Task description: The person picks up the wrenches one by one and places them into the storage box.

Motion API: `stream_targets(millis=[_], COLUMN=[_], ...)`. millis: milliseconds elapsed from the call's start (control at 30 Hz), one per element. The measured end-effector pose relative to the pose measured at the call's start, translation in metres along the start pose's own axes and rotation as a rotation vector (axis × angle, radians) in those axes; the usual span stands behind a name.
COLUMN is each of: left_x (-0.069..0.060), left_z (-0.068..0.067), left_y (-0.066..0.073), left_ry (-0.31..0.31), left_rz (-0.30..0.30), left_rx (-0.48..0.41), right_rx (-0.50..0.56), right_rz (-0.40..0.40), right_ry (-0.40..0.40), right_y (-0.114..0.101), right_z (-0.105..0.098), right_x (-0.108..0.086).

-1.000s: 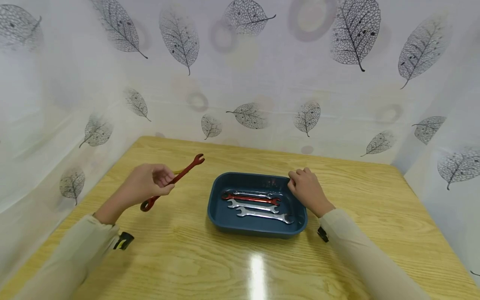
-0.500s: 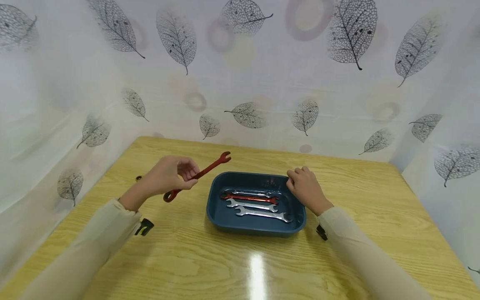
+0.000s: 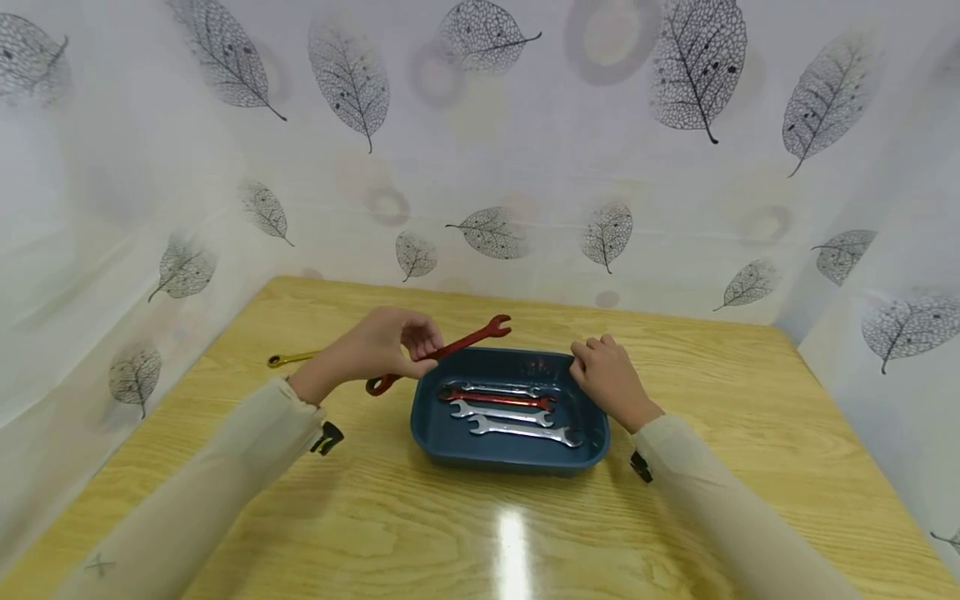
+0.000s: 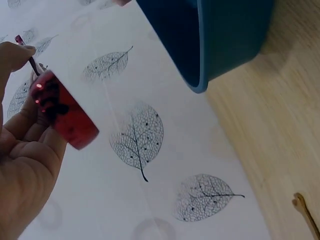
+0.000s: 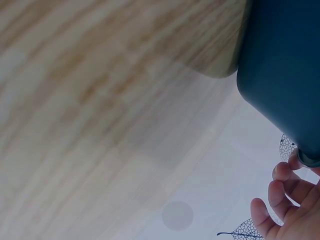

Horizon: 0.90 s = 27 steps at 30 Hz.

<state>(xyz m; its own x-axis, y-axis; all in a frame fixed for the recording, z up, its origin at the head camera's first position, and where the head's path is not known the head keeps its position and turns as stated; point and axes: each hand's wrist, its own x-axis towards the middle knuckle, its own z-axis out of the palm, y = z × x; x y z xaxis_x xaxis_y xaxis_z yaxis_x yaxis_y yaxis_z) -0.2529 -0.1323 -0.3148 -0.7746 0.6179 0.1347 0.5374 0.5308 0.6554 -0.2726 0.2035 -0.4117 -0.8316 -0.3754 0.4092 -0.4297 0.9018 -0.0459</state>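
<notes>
My left hand (image 3: pixel 378 346) pinches a red wrench (image 3: pixel 474 336) by its middle, above the table. Its open-jawed end points right, over the back left of a blue tray (image 3: pixel 495 468), while the ring end hangs lower left. At close range in the left wrist view, that red wrench (image 4: pixel 67 115) lies between thumb and fingers. My right hand (image 3: pixel 611 382) grips the tray's back right rim. In the right wrist view, fingertips (image 5: pixel 283 171) pinch that rim. Inside the tray lie another red wrench (image 3: pixel 495 400) and silver wrenches (image 3: pixel 523 430), roughly parallel.
A yellow wrench (image 3: pixel 291 358) lies on the wooden table (image 3: pixel 360 517) left of the tray, partly hidden behind my left forearm. Leaf-patterned sheeting (image 3: pixel 495 167) surrounds the back and sides of the table.
My left hand has carried the red wrench rightward to the tray's back left rim. More of the yellow wrench shows behind it. The right hand stays at the rim.
</notes>
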Motion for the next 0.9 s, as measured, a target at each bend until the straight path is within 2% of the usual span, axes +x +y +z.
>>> stream_targets(millis=[600,900], left_x=[0.034,0.047], left_z=[0.020,0.035], left_y=[0.012,0.012], left_ry=[-0.149,-0.221], left_rz=[0.108,0.114], left_rx=[-0.011,0.012], right_rx=[-0.001,-0.046], right_rz=[-0.029,-0.028], right_ry=[0.020,0.038], right_y=[0.000,0.002], right_z=[0.000,0.002], right_x=[-0.001,-0.002])
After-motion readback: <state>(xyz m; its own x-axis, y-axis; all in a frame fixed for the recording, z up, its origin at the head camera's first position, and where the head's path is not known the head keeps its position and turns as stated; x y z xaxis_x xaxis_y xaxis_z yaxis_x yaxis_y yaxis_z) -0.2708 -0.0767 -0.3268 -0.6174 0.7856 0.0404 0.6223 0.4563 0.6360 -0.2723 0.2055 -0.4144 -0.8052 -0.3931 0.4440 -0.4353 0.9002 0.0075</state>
